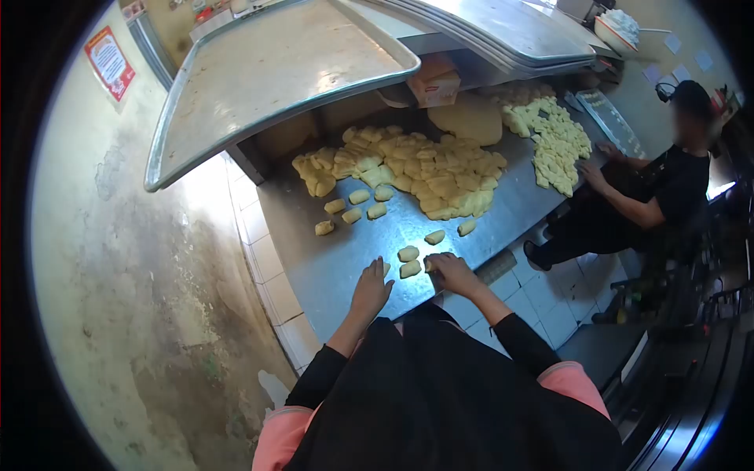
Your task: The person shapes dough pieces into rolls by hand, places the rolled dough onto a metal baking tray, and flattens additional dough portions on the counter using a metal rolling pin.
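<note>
My left hand (371, 289) lies on the metal table with its fingers stretched forward, and a small piece of dough shows at its fingertips, partly hidden. My right hand (453, 273) has its fingers curled over a dough piece (429, 265), of which only the left end shows. Between my hands sit two rolled dough pieces, a nearer one (410, 269) and a farther one (408, 253). Slightly beyond my right hand are two more, a dough roll (434, 236) and another dough roll (466, 227).
Several dough rolls (351, 215) lie farther left, before a large spread of dough lumps (424, 169). A baking tray (283, 67) overhangs the table's left end; stacked trays (518, 31) are above. At right, a co-worker (660, 188) stands by another dough heap (554, 145).
</note>
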Demonstrator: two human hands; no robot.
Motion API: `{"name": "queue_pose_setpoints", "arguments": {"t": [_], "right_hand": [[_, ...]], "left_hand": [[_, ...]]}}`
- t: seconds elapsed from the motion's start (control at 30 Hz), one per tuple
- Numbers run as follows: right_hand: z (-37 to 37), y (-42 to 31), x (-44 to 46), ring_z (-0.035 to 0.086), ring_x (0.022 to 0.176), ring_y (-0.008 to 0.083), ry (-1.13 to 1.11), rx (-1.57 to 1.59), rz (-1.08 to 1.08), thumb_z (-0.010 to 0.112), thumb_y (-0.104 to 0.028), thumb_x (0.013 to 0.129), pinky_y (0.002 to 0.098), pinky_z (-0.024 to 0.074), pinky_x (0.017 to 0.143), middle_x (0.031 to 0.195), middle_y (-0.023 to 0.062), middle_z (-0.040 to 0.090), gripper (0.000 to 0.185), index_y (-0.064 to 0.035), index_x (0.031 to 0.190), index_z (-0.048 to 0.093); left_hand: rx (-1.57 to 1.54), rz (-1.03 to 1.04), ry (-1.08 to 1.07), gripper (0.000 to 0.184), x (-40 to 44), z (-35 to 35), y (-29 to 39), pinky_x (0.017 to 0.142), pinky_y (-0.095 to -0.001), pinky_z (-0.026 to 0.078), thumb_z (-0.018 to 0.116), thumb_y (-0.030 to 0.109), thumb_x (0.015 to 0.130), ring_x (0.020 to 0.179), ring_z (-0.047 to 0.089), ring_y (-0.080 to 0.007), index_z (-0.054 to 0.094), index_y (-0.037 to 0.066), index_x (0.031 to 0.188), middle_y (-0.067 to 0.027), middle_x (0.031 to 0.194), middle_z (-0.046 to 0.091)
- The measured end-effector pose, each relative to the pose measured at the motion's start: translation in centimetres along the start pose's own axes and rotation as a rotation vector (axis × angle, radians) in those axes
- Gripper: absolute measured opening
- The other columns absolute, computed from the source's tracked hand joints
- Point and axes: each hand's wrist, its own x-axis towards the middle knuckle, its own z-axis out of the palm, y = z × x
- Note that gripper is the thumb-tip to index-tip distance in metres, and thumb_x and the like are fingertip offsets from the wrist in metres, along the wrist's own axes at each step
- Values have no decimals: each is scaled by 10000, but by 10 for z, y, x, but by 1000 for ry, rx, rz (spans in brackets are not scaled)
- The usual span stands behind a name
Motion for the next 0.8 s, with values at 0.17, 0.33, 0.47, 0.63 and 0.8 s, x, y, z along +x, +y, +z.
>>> {"name": "queue_pose_setpoints", "arguments": {"t": [0.17, 0.33, 0.47, 0.63, 0.8], "right_hand": [[25, 9, 4, 556, 930, 352, 196, -2, 98, 643, -99, 746, 464, 478, 783, 1015, 110, 607, 351, -89, 1094, 597], [18, 24, 21, 613, 948, 371, -60, 163, 375, 751, -314, 683, 425, 500, 812, 924, 180, 662, 300, -66, 848, 708], [-20, 26, 24, 610, 961, 213, -78, 558, 328, 754, -284, 730, 343, 483, 851, 1048, 88, 647, 409, -49, 1047, 646], [-182, -87, 73, 584, 1035, 131, -258, 1100, 99, 727, -93, 819, 289, 486, 910, 1067, 40, 621, 365, -44, 1150, 579], [-296, -174, 135, 595, 891, 75, 254, 968, -386, 777, -117, 789, 244, 500, 751, 958, 1, 610, 401, -60, 1129, 573]], "left_hand": [[108, 59, 5, 484, 7, 8, -2, 872, -449, 471, 607, 66, 834, 1009, 541, -361, 481, -10, 1296, -211, 1094, 540], [-113, -25, 71, 513, 10, 29, -28, 865, -449, 478, 697, 89, 759, 992, 567, -391, 530, -22, 1231, -230, 1045, 581], [-259, -120, -3, 449, 13, 23, -48, 842, -443, 490, 801, 182, 696, 954, 592, -382, 632, -9, 1065, -230, 957, 618], [-412, -96, 131, 418, 8, 2, -43, 798, -415, 507, 789, 223, 748, 882, 630, -366, 604, -6, 1044, -204, 958, 636], [-544, -266, 37, 512, -8, -4, -48, 797, -401, 513, 755, 313, 819, 917, 658, -306, 557, -4, 1169, -191, 991, 658]]}}
